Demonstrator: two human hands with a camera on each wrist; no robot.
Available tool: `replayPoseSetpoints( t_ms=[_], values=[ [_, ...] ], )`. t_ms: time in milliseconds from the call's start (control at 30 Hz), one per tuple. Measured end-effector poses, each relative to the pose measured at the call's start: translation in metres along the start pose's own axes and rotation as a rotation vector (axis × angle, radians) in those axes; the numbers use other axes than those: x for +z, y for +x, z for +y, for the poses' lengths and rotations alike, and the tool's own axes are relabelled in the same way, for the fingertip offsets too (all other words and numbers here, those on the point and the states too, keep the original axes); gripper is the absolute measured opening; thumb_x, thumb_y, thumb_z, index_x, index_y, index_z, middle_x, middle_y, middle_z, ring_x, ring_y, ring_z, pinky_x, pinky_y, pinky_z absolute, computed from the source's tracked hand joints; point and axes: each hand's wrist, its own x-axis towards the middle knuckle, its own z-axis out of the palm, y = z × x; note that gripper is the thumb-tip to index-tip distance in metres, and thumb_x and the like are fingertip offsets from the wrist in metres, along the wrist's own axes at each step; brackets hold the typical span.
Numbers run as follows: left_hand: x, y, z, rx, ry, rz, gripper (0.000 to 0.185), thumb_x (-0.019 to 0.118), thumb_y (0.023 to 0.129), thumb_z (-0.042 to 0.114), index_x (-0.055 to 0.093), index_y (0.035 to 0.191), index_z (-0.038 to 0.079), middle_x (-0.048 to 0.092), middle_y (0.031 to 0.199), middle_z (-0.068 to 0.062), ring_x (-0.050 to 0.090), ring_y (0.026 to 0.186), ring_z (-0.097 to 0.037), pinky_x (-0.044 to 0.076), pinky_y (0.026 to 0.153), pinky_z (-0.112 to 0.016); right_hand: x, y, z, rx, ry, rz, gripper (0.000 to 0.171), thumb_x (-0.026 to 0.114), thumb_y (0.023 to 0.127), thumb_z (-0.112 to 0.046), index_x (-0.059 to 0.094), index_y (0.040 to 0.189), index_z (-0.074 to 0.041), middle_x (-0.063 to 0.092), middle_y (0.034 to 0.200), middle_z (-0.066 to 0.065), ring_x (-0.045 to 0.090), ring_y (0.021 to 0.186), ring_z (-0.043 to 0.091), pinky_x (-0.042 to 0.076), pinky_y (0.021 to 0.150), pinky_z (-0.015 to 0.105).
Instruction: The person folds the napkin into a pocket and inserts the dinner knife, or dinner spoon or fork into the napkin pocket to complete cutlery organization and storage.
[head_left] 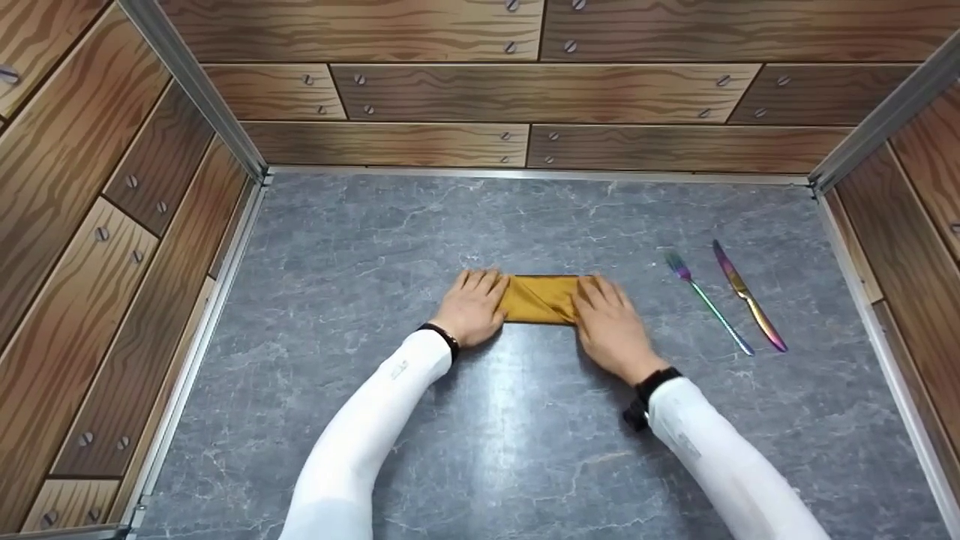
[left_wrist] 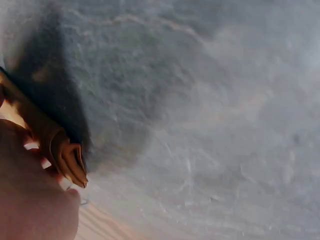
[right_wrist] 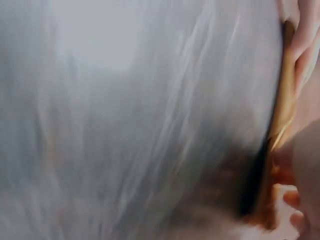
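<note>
Head view, frame centre: folded mustard-yellow napkin (head_left: 538, 298) lies flat on the grey marble-look tabletop (head_left: 480, 450), a narrow strip w/ diagonal fold lines showing in the exposed middle. Left hand (head_left: 472, 306) sits on the napkin's left end, palm down, fingers straight and side by side, pressing flat, not curled round anything. Right hand (head_left: 611, 324) does the same on the right end: palm down, fingers extended fwd and close together, flat on the cloth. Only the mid section of the napkin shows btwn the two hands; both ends are covered. Both arms in white sleeves, dark band at each wrist. Left wrist view: napkin (left_wrist: 62, 150) at lower left of frame, folded edge layers visible right next to the fingertips (left_wrist: 30, 200), cloth sitting on the tabletop; the rest is blurred grey surface. Right wrist view is heavily blurred: yellow napkin edge (right_wrist: 282, 100) runs down the right side of frame beside the fingers (right_wrist: 305, 30), can't tell finger detail there. Right of centre in head view: fork (head_left: 706, 301) and knife (head_left: 748, 298), both iridescent rainbow finish, lying near-parallel on the tabletop, just beside each other, well apart from the napkin and from the right hand. Wood-print panels (head_left: 540, 90) w/ screw heads wall in the tabletop at back, left and right.
</note>
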Motion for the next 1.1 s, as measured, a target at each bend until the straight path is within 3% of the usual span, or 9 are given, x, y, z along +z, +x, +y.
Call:
replayPoseSetpoints(
  t_ms=[133,267,467,700,900,967,1100],
  values=[
    [-0.004,-0.007,-0.005,0.048,-0.033,0.077,0.059,0.045,0.103,0.04,0.035,0.156,0.016,0.035,0.159,-0.009,0.034,0.146,-0.03,0.017,0.124,-0.052,-0.005,-0.011,-0.014,0.018,-0.005,0.113,0.038,0.057,0.092,-0.015,0.066,0.126,-0.002,0.059,0.131,0.018,0.049,0.125,0.04,0.041,0.102,0.057],
    [-0.006,-0.016,-0.011,0.121,-0.091,0.11,0.051,0.053,0.1,0.034,0.047,0.146,0.013,0.043,0.15,-0.009,0.044,0.137,-0.031,0.03,0.12,-0.049,-0.005,-0.019,-0.016,0.085,0.0,0.056,0.038,0.057,0.093,-0.013,0.065,0.127,0.0,0.059,0.127,0.019,0.051,0.118,0.04,0.044,0.094,0.056],
    [-0.002,-0.035,-0.014,0.216,-0.098,0.047,0.045,0.052,0.099,0.031,0.053,0.141,0.016,0.046,0.147,-0.005,0.046,0.132,-0.026,0.041,0.112,-0.043,-0.005,-0.012,-0.001,0.089,0.057,-0.034,0.046,0.051,0.092,-0.001,0.056,0.137,0.004,0.052,0.142,0.024,0.047,0.13,0.044,0.041,0.106,0.061],
    [0.0,-0.06,-0.001,0.352,-0.097,0.032,0.051,0.057,0.096,0.033,0.053,0.145,0.019,0.047,0.148,-0.005,0.049,0.132,-0.024,0.045,0.109,-0.042,-0.005,0.006,0.018,-0.001,0.051,-0.132,0.062,0.044,0.088,0.013,0.041,0.149,0.002,0.036,0.157,0.022,0.029,0.147,0.043,0.027,0.119,0.057],
    [0.007,-0.069,0.015,0.527,-0.018,0.152,0.036,0.059,0.099,0.027,0.063,0.135,0.021,0.059,0.138,-0.004,0.059,0.117,-0.02,0.051,0.101,-0.034,-0.008,0.027,0.022,-0.061,0.061,-0.185,0.063,0.042,0.092,0.011,0.035,0.154,-0.003,0.031,0.161,0.017,0.023,0.151,0.038,0.025,0.12,0.057],
    [0.011,-0.069,0.022,0.562,0.021,0.201,0.033,0.057,0.101,0.027,0.065,0.133,0.023,0.061,0.134,-0.001,0.059,0.114,-0.018,0.052,0.098,-0.033,-0.01,0.035,0.02,-0.073,0.061,-0.199,0.063,0.041,0.093,0.01,0.035,0.154,-0.003,0.03,0.162,0.016,0.023,0.151,0.038,0.024,0.121,0.055],
    [0.016,-0.068,0.032,0.601,0.078,0.267,0.032,0.049,0.105,0.028,0.065,0.133,0.024,0.062,0.135,0.001,0.056,0.122,-0.018,0.049,0.103,-0.032,-0.014,0.051,0.014,-0.087,0.049,-0.235,0.058,0.038,0.098,0.007,0.034,0.154,-0.004,0.028,0.162,0.015,0.022,0.151,0.037,0.023,0.122,0.054]
  ],
)
